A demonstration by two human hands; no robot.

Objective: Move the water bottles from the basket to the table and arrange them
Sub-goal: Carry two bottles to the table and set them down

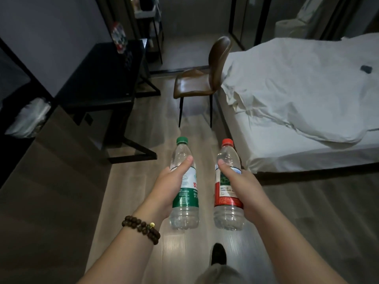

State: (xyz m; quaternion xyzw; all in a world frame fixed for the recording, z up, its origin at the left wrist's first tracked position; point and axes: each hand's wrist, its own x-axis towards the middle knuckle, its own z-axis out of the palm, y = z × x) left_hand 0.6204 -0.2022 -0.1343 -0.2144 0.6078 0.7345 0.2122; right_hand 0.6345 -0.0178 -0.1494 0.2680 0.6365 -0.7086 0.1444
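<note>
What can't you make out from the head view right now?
Basket: nowhere in the head view.
Fingers of the left hand and right hand: hidden behind the green-capped bottle and red-capped bottle; only thumbs show.
Colourful thing on the black table: blurred and dim.
Small dark thing on the bed: too small to identify.

The left hand (166, 187) grips a green-capped bottle (186, 212); the right hand (245, 187) grips a red-capped bottle (226, 196); both bottles are roughly upright, apart, in front of the brown chair (203, 78); a black table (106, 74) stands left of the chair; a white bed (297, 89) touches its right side.
</note>
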